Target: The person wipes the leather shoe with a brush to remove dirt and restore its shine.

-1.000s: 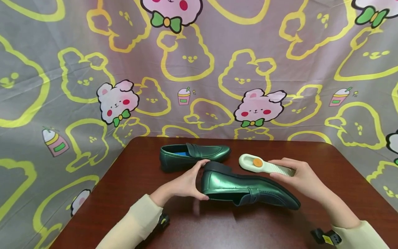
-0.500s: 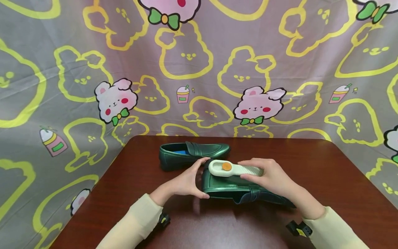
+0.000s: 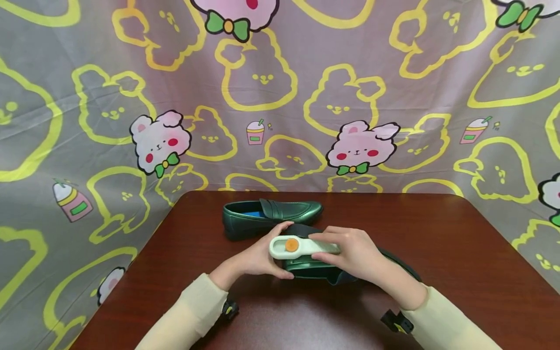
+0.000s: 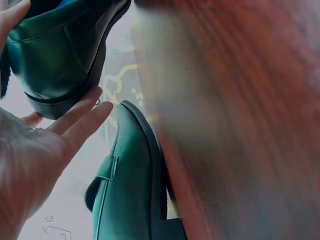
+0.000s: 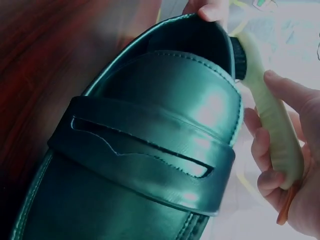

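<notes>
My left hand (image 3: 258, 255) grips the heel end of a metallic green loafer (image 3: 308, 271), which is turned on its side above the table. In the left wrist view its thumb and fingers spread around the heel (image 4: 50, 60). Held in my right hand (image 3: 356, 250) is a pale green shoe brush (image 3: 304, 247) with an orange round button. The right wrist view shows dark bristles (image 5: 239, 60) against the side of the loafer near its opening, and fingers curled round the brush handle (image 5: 275, 125). My right hand and forearm hide part of the loafer in the head view.
A matching green loafer (image 3: 288, 214) with a blue insole stands upright behind the held one, on the dark red-brown table (image 3: 183, 248). A patterned cloth (image 3: 297, 87) hangs behind and beside the table.
My right hand has carried the brush leftward from beyond the loafer onto its side, up to the heel end. The left hand keeps its grip in place.
</notes>
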Demonstrator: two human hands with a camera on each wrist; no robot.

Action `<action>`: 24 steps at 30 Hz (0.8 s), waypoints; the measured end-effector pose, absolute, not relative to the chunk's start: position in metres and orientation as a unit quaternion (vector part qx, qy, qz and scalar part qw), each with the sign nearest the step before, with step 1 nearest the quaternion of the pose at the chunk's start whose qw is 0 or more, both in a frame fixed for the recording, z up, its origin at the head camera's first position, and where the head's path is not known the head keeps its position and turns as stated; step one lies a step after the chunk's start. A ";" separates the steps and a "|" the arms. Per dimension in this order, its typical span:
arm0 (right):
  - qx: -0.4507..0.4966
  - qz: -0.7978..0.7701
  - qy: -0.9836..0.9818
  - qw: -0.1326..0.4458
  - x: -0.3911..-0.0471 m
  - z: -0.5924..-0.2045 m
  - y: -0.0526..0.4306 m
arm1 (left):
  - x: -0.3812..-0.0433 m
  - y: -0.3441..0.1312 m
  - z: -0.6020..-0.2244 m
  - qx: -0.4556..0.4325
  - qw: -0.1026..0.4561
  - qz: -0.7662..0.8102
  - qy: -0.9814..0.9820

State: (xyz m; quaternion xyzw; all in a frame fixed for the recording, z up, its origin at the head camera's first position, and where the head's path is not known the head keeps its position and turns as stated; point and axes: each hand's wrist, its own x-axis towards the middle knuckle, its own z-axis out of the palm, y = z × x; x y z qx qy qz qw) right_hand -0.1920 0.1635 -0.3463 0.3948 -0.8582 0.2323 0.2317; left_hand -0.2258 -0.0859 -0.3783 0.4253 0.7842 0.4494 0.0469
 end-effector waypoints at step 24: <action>0.427 0.238 -0.844 0.221 -0.178 -0.351 0.169 | -0.245 -0.091 -0.400 0.421 0.041 0.417 0.805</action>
